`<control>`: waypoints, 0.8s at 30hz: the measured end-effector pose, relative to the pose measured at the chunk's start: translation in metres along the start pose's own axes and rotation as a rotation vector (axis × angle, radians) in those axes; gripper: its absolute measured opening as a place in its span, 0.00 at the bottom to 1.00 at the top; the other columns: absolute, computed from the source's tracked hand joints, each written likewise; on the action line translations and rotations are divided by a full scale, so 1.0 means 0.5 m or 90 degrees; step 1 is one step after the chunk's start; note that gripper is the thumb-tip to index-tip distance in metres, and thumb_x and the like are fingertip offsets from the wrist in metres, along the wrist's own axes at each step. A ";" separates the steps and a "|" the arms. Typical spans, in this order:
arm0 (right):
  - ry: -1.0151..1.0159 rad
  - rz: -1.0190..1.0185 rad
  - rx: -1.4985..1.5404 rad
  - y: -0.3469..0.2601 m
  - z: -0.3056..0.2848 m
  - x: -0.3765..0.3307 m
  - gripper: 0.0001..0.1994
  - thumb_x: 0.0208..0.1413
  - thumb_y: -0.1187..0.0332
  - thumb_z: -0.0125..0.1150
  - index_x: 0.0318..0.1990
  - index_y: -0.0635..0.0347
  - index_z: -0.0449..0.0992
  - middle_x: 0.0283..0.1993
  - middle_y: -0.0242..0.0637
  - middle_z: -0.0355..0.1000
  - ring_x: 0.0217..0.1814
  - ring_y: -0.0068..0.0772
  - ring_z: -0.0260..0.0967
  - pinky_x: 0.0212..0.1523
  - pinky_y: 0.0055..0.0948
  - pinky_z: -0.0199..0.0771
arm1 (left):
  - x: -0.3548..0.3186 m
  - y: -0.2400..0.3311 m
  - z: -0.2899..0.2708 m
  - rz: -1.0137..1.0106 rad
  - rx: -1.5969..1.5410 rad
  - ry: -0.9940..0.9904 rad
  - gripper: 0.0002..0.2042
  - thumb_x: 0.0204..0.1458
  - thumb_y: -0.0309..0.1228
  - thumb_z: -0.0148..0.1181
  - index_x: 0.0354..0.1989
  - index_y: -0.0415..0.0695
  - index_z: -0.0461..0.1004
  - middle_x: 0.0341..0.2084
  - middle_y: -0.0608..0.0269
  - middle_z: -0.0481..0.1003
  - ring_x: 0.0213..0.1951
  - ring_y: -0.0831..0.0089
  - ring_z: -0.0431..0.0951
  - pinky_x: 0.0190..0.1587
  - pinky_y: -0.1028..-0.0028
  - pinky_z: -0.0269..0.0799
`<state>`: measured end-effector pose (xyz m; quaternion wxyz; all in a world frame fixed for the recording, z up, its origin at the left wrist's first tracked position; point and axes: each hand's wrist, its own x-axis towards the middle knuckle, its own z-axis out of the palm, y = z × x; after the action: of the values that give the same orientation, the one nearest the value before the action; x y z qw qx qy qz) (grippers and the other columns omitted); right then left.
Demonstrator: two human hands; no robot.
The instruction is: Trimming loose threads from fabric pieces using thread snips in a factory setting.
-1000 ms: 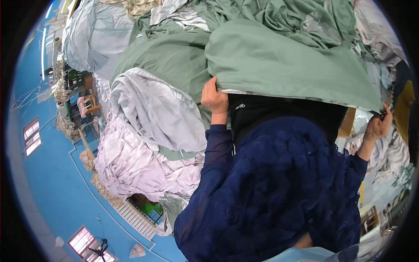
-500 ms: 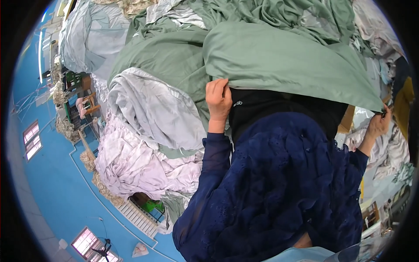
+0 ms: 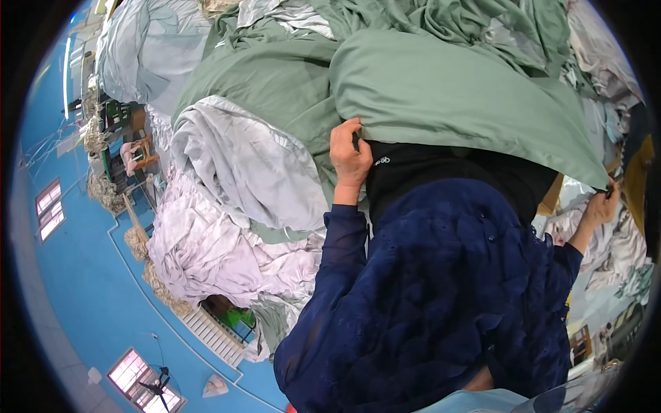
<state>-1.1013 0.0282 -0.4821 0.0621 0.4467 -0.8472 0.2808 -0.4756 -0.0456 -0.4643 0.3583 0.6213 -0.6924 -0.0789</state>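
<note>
In the head view the left hand (image 3: pixel 350 155) is closed on the near edge of the green sheet (image 3: pixel 454 96), which spreads across the upper middle of the frame, and the right hand (image 3: pixel 602 206) pinches the same edge at far right. Holding both corners level and taut should keep the sheet smooth. No container is visible, only heaps of grey cloth (image 3: pixel 248 165) at centre left.

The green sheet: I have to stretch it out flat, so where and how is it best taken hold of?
Probably along its near folded edge, at the two ends. The green sheet lies spread over the pile with that edge free and facing the person. The left hand pinches it at one end from below, the right hand at the far corner. Coming from underneath the hem lets the cloth hang taut between both grips.
</note>
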 end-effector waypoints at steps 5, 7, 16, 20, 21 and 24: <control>-0.004 0.011 -0.011 0.007 0.004 0.003 0.11 0.62 0.63 0.54 0.46 0.53 0.80 0.41 0.35 0.79 0.40 0.30 0.76 0.43 0.25 0.72 | -0.003 -0.035 0.009 0.011 0.045 -0.006 0.15 0.38 0.15 0.53 0.37 0.38 0.75 0.40 0.52 0.77 0.41 0.53 0.77 0.45 0.62 0.73; -0.029 0.033 0.027 0.009 0.000 0.003 0.10 0.61 0.66 0.54 0.46 0.53 0.79 0.43 0.34 0.79 0.44 0.29 0.75 0.46 0.24 0.71 | -0.009 -0.042 0.015 -0.033 0.020 0.028 0.13 0.40 0.15 0.54 0.37 0.38 0.75 0.40 0.51 0.77 0.41 0.54 0.78 0.45 0.62 0.74; 0.038 0.021 -0.107 0.092 -0.022 0.028 0.11 0.59 0.70 0.54 0.47 0.56 0.79 0.43 0.36 0.79 0.43 0.29 0.76 0.47 0.25 0.72 | 0.037 0.060 -0.050 -0.013 -0.072 0.104 0.09 0.45 0.14 0.58 0.35 0.38 0.75 0.37 0.53 0.79 0.39 0.58 0.79 0.44 0.66 0.74; 0.048 0.036 0.211 0.331 -0.025 0.127 0.15 0.54 0.75 0.52 0.48 0.60 0.78 0.45 0.40 0.79 0.44 0.28 0.75 0.48 0.26 0.72 | 0.045 0.098 -0.019 0.038 -0.101 0.031 0.04 0.51 0.17 0.59 0.35 0.37 0.75 0.35 0.57 0.80 0.36 0.66 0.78 0.41 0.72 0.73; 0.042 0.039 0.218 0.312 0.017 0.108 0.15 0.54 0.75 0.52 0.48 0.60 0.78 0.45 0.40 0.79 0.44 0.28 0.75 0.48 0.26 0.72 | 0.036 0.103 -0.015 0.038 -0.091 0.031 0.04 0.51 0.17 0.59 0.35 0.37 0.75 0.35 0.57 0.80 0.36 0.66 0.78 0.41 0.72 0.73; -0.145 0.046 -0.074 0.344 0.012 0.071 0.19 0.51 0.69 0.54 0.52 0.59 0.76 0.45 0.45 0.78 0.47 0.40 0.75 0.49 0.33 0.72 | 0.021 0.136 0.042 -0.088 -0.220 0.041 0.07 0.48 0.16 0.58 0.35 0.37 0.76 0.32 0.58 0.79 0.32 0.67 0.77 0.36 0.72 0.72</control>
<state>-1.2577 0.0755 -0.5469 -0.0187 0.4404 -0.8791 0.1810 -0.5425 -0.0479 -0.4378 0.4754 0.5990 -0.6123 -0.2008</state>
